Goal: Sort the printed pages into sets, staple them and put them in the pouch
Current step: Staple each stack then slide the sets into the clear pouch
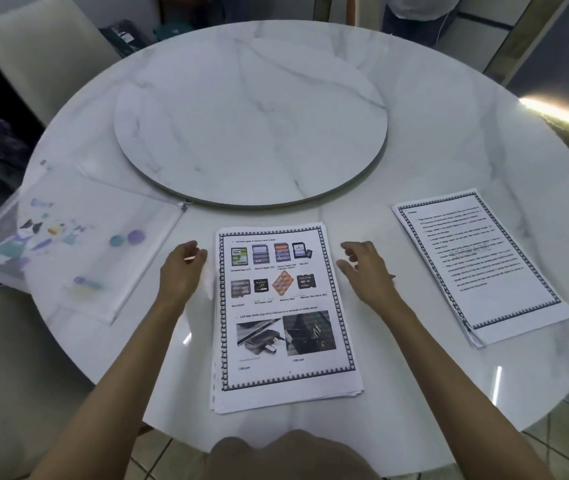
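Observation:
A stack of printed pages (pixel 283 317) lies in front of me near the table's edge; its top sheet shows memory cards and USB ports. My left hand (pixel 182 268) hovers at the stack's upper left edge, fingers loosely curled, holding nothing. My right hand (pixel 366 268) hangs just right of the stack's upper right edge, fingers relaxed and empty. A second stack of text pages (pixel 480 265) lies to the right. A clear zip pouch (pixel 68 244) with cartoon prints lies at the left, partly over the table's edge. No stapler is visible.
The round marble table (pixel 449 126) carries a raised turntable disc (pixel 251 126) in the middle. A pale chair (pixel 33 60) stands at the far left. A person's legs (pixel 418 22) show beyond the far edge.

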`<state>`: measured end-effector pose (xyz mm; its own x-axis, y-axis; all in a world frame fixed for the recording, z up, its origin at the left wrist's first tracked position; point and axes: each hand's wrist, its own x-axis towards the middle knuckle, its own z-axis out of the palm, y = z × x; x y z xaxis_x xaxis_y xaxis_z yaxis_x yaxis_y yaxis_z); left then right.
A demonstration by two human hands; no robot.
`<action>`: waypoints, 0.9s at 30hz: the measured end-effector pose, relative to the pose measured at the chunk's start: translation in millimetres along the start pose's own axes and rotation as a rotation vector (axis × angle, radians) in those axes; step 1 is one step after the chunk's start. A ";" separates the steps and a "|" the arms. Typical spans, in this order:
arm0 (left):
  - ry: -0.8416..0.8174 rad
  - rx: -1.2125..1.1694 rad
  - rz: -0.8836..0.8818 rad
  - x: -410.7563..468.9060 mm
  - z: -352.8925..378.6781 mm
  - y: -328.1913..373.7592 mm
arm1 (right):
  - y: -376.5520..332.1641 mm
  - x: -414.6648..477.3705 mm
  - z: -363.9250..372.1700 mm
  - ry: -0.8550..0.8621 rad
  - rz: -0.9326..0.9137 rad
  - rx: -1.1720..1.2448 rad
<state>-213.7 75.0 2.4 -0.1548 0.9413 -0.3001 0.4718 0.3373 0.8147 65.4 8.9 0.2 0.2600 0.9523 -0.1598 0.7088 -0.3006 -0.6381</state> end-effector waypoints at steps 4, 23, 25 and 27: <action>-0.123 0.083 -0.076 14.7 6.1 0.4 | -17.9 18.4 17.0 -0.074 0.189 0.050; -0.287 0.006 -0.251 30.4 27.5 10.4 | -34.8 35.5 44.2 -0.026 0.415 0.284; -0.248 0.027 -0.259 27.5 27.4 6.9 | -34.8 28.5 43.7 -0.026 0.356 0.298; -0.247 -0.002 -0.247 21.3 25.6 5.8 | -34.1 21.5 42.2 -0.011 0.296 0.313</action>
<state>-192.0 96.6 -12.0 -0.0495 0.7993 -0.5989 0.4441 0.5547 0.7036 19.2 41.8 -13.3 0.4139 0.8283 -0.3776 0.3711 -0.5323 -0.7609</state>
